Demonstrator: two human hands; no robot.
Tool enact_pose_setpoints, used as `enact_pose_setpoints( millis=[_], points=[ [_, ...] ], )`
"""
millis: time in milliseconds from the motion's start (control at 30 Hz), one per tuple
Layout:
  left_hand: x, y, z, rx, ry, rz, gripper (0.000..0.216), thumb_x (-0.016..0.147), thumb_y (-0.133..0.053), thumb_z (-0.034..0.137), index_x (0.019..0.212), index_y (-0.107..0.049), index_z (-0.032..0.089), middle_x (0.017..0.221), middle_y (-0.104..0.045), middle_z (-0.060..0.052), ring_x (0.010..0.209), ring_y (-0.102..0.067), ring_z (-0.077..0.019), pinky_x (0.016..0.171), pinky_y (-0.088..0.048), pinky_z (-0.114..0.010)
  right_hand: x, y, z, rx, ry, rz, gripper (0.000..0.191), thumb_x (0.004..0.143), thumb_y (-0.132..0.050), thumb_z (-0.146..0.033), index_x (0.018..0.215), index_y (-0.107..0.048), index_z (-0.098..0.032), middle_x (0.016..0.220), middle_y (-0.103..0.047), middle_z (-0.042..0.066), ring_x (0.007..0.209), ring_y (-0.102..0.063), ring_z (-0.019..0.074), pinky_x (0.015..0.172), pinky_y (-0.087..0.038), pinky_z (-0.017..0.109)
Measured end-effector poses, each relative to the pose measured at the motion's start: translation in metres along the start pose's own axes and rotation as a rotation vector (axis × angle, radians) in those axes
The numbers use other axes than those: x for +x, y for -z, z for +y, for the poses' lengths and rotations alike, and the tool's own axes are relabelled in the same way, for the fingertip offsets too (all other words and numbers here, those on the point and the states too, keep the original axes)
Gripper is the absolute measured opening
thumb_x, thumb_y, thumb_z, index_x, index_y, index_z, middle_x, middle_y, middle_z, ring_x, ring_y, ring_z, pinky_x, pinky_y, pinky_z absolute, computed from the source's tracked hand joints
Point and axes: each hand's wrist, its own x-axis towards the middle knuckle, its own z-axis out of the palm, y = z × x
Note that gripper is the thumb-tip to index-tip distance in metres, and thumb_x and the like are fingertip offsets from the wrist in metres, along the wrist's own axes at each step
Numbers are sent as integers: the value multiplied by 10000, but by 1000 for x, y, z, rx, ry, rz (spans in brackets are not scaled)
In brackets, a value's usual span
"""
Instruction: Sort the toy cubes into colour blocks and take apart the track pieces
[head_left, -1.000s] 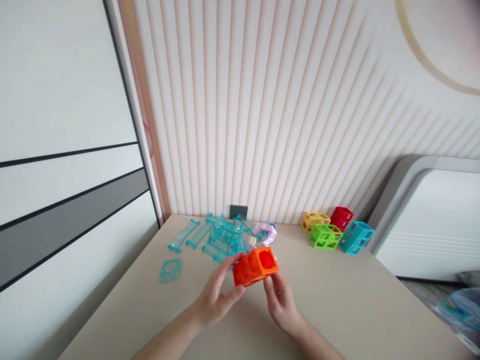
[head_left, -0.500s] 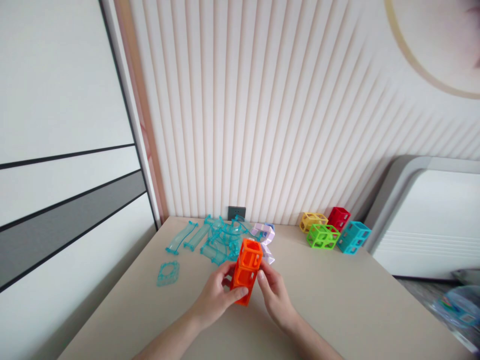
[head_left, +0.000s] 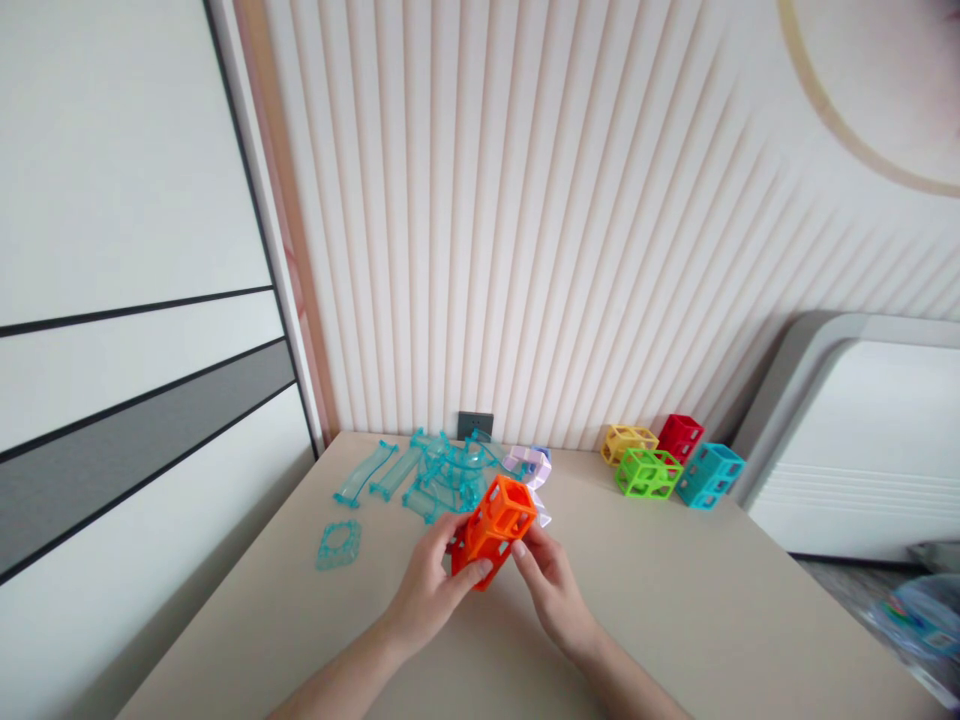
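Between left grip (head_left: 427, 582) and right grip (head_left: 553, 585): tilted orange block (head_left: 490, 536).

Here's the block frame (head_left: 493, 535) between left hand (head_left: 431, 582) and right hand (head_left: 553, 590), track pieces (head_left: 444, 476) behind it on the table (head_left: 675, 610), plate (head_left: 341, 562) out left, other blocks (head_left: 649, 474) back right, wall socket (head_left: 475, 424) rearmost

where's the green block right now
In the head view, the green block sits toward the right side of the table, in front of the yellow block and just left of the blue block.
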Motion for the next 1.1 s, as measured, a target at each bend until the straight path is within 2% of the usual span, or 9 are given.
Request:
enact_pose_setpoints(
  millis=[233, 333, 467, 567, 900, 1100],
  points=[
    [1, 2, 2, 40, -43, 18, 345, 854, -728, 425, 1128, -683, 220, 1015, -694, -63, 939, -631, -255, 821, -472, -326, 1, 2, 0, 18, -14, -27, 409, 924, -599, -573, 1099, -721, -224, 1064, -760, 102, 1025, -693, 280, 935, -557, 440],
    [0, 1, 2, 30, -47, 21, 349, 856, -731, 411, 1138, -667, 215, 1039, -680, -72, 967, -627, -258, 847, -477, -338, 0, 1, 2, 43, -18, -3, 379, 914, -621, -562, 1060, -725, -228, 1014, -768, 92, 963, -708, 273, 907, -568, 429],
    [-1, 1, 2, -14, -81, 20, 430, 863, -727, 390, 1239, -598, 227, 1166, -645, -89, 1090, -606, -275, 937, -475, -361, 0, -1, 5, 99, -14, 64, 399, 903, -620, -591, 1041, -729, -232, 1018, -771, 87, 932, -714, 269, 903, -573, 427],
    [-2, 1, 2, -3, -103, 26, 370, 893, -691, 375, 1219, -593, 228, 1161, -635, -87, 1094, -603, -269, 949, -475, -362, 2, -1, 6, 143, -3, 96, 395, 907, -617, -588, 1046, -730, -237, 1012, -774, 82, 946, -711, 265, 931, -560, 429],
    [-4, 2, 3, 89, -204, 110, 323, 916, -641, 333, 1213, -572, 227, 1153, -623, -89, 1083, -613, -262, 946, -497, -382, 3, 0, 11, 185, -68, -55, 392, 857, -705, -565, 1086, -735, -248, 1047, -771, 80, 996, -699, 272, 969, -532, 434],
    [-4, 2, -1, 128, -239, 101, 403, 885, -683, 327, 1257, -563, 227, 1194, -616, -109, 1126, -618, -276, 973, -511, -395, 3, 3, 20, 209, -121, -43, 355, 848, -749, -504, 1086, -727, -242, 1169, -750, 87, 1071, -684, 283, 1007, -511, 455]
  ],
)
